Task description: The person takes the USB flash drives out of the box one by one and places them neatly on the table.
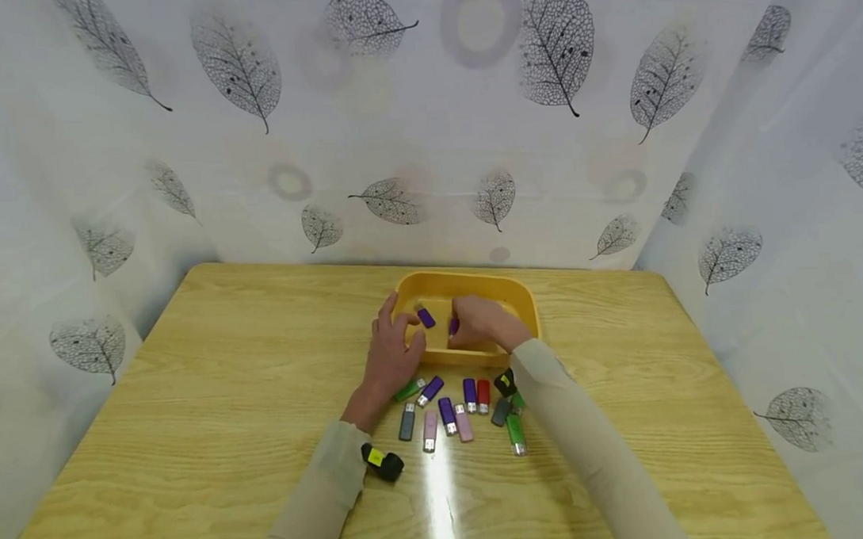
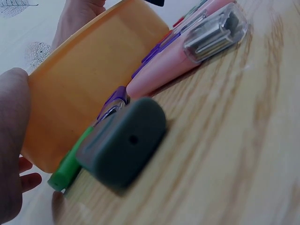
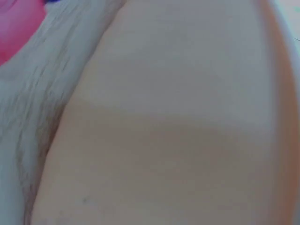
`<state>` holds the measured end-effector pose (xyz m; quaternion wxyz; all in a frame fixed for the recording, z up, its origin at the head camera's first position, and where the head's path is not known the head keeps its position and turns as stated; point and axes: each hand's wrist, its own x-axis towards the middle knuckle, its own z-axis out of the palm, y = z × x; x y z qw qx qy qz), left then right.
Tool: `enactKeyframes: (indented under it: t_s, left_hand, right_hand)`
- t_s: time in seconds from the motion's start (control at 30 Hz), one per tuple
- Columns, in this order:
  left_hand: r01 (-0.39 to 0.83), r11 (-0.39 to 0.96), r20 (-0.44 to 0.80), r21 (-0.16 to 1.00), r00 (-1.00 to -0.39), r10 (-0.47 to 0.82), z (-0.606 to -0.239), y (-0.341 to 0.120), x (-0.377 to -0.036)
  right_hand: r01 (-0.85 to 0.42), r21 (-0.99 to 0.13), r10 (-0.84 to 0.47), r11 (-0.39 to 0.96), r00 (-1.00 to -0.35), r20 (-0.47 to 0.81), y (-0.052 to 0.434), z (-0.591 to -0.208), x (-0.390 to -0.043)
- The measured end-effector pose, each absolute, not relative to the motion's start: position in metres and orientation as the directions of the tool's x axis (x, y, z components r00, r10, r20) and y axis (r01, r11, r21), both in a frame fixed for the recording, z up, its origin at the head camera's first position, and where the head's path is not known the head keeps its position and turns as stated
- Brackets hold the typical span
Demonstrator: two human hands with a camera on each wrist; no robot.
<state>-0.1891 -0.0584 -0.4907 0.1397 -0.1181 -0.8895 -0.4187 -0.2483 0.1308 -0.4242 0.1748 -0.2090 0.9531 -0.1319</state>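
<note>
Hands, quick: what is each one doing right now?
Left hand: open, fingers resting on the yellow tray rim.
Right hand: holding a purple USB stick inside the tray.

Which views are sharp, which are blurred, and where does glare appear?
Head view: sharp, with a glare streak on the table below the USB sticks. Left wrist view: the nearest grey USB stick is soft, too close to the lens. Right wrist view: wholly blurred, filled by the yellow tray's wall.
</note>
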Motion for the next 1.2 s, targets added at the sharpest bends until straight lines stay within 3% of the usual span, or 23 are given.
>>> enactKeyframes:
  t_s: [0.47,0.83,1.0,1.2]
  left_hand:
    - [0.311,0.621,0.324,0.719,-0.941,0.096,-0.492,-0.056,-0.188]
    - [0.304,0.627,0.321,0.717,-0.943,0.09,-0.485,-0.058,-0.19]
    - [0.305,0.629,0.325,0.715,-0.942,0.087,-0.487,-0.058,-0.188]
    - [0.31,0.617,0.331,0.723,-0.94,0.084,-0.488,-0.057,-0.186]
  right_hand:
    - [-0.316,-0.575,-0.409,0.755,-0.912,-0.037,0.164,-0.394,-0.214]
    - [-0.337,-0.613,-0.328,0.715,-0.935,0.132,0.198,-0.381,-0.192]
    - [-0.322,-0.614,-0.303,0.72,-0.943,0.139,0.216,-0.387,-0.185]
    - [-0.269,-0.596,-0.305,0.757,-0.951,0.041,0.234,-0.394,-0.184]
